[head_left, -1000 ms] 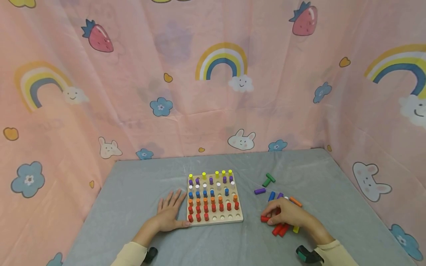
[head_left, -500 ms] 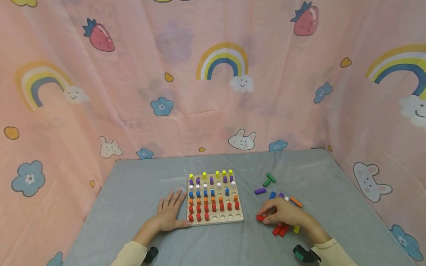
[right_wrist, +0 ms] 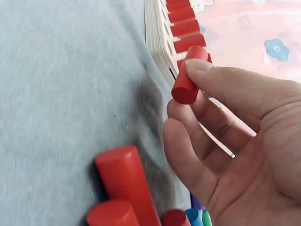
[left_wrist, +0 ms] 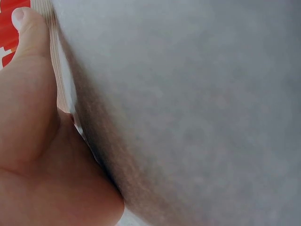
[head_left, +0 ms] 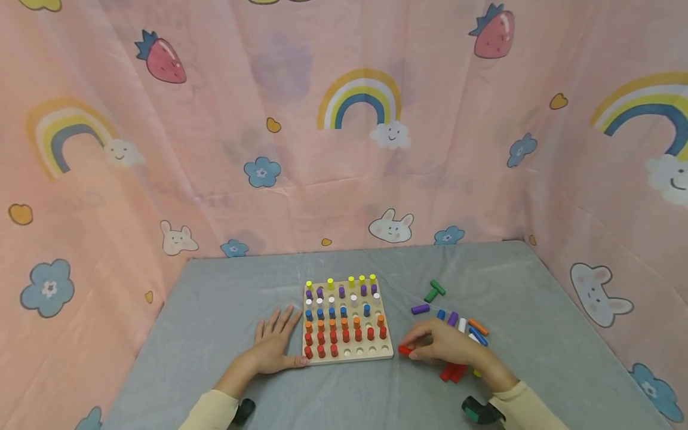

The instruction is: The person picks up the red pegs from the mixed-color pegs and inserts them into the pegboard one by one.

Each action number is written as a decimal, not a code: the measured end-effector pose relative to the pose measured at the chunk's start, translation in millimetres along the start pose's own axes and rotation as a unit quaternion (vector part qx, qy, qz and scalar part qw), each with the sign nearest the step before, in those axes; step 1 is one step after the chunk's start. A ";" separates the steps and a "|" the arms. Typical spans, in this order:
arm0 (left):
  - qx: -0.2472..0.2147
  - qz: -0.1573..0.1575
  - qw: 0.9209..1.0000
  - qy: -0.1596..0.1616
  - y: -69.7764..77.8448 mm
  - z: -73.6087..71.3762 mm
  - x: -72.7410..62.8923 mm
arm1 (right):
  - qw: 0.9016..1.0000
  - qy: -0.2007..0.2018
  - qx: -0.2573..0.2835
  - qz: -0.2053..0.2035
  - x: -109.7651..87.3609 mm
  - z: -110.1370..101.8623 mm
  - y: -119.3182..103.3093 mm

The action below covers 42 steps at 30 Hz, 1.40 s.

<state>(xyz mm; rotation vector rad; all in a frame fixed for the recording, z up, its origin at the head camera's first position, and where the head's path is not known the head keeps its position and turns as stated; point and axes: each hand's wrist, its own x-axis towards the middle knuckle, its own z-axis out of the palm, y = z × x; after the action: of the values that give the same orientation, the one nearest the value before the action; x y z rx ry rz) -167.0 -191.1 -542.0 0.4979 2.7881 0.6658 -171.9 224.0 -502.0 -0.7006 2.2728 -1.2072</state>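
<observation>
A wooden pegboard (head_left: 352, 359) lies mid-table, with rows of coloured pegs standing in its holes. Its front row has red pegs on the left and bare holes to the right. My left hand (head_left: 273, 349) lies with fingers spread flat on the table beside it, the thumb on the board's front left corner. Between thumb and fingers, my right hand (head_left: 448, 343) pinches a red peg (right_wrist: 189, 77), just right of the board's edge. In the left wrist view, my thumb (left_wrist: 33, 37) overlaps the board's layered edge, close to red pegs.
Loose pegs lie right of the board: two green pegs (head_left: 434, 291), a purple peg (head_left: 420, 309), an orange peg (head_left: 478, 326), and red pegs (right_wrist: 124, 174) below my right hand. Blue, white and yellow ones are partly covered. A pink patterned cloth (head_left: 344, 179) hangs behind the grey table (head_left: 242, 292).
My right hand has moved left towards the board with the red peg, uncovering more of the loose white, blue and purple pegs. The left hand has stayed in place.
</observation>
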 end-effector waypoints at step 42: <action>0.011 -0.013 1.000 0.000 -6.5 6.9 5.4 | 0.992 0.085 0.004 -0.095 40.7 57.9 -38.1</action>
<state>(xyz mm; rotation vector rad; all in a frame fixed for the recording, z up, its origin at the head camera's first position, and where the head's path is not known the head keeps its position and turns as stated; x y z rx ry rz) -171.7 -191.8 -551.9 0.4663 2.7992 0.6299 -159.0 144.8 -505.4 -0.8570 2.3798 -1.4118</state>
